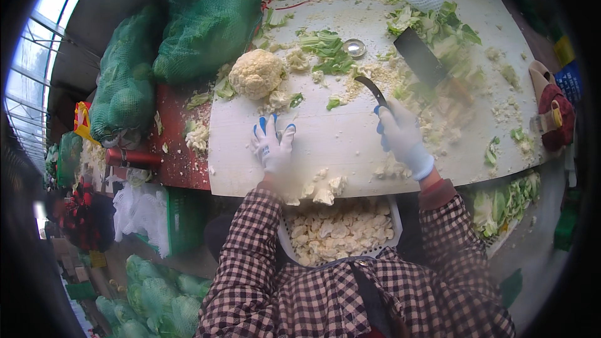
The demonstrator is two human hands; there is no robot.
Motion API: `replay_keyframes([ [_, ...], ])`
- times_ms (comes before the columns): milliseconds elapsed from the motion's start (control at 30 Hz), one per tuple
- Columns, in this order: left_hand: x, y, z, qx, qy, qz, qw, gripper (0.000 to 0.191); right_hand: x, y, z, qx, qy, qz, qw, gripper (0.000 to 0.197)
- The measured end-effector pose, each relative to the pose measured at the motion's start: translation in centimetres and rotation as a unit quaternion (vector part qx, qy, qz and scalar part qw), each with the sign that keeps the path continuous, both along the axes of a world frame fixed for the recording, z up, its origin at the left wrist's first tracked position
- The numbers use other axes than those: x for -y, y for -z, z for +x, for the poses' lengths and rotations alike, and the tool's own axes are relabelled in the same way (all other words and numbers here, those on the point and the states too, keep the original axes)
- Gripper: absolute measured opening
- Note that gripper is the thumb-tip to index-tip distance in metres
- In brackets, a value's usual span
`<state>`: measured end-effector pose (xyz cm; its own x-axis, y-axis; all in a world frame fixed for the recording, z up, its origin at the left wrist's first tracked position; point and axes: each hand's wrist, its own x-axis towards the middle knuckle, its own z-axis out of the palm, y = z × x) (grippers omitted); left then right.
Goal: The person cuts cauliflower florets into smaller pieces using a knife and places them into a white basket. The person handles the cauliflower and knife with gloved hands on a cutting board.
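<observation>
My left hand (pixel 273 146), in a white glove with blue fingertips, rests on the white board (pixel 324 136) with its fingers spread and nothing in it. Just beyond its fingers sits a trimmed cauliflower head (pixel 257 74), with small florets beside it. My right hand (pixel 401 129), gloved the same way, grips a knife with a curved dark blade (pixel 372 88), its tip pointing away and to the left. A basket of cut cauliflower florets (pixel 340 232) stands below the board's near edge, against my body. Several loose florets (pixel 324 192) lie along that edge.
Green mesh sacks (pixel 211 28) lie at the back left. A broad cleaver blade (pixel 419 55) lies among leaf trimmings (pixel 436 23) on the right. A round metal lid-like disc (pixel 354 48) is near the middle. A red flask (pixel 133 158) lies left; a jar (pixel 548 119) stands right.
</observation>
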<state>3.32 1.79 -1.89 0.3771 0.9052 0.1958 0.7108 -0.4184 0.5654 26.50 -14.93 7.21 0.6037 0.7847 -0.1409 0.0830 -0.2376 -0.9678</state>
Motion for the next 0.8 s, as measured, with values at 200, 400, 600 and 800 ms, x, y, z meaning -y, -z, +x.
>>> replay_keyframes([
  [200,1.1,0.1,3.5,0.044,0.107,0.124,0.986,0.069,-0.6,0.0,1.7,0.007,0.013,0.011,1.0,0.02],
  [400,-4.8,0.1,3.7,-0.03,-0.059,-0.013,0.998,0.059,-1.1,-0.2,2.3,-0.016,0.011,0.017,1.0,0.019],
  [600,-4.2,-0.1,6.7,0.012,0.151,0.108,0.982,0.052,-1.4,-0.6,3.1,-0.012,0.033,0.026,0.999,0.019],
  [800,-14.7,-2.3,14.5,-0.269,0.177,0.195,0.926,0.067,-1.5,-0.4,3.4,0.001,0.022,0.011,1.0,0.018],
])
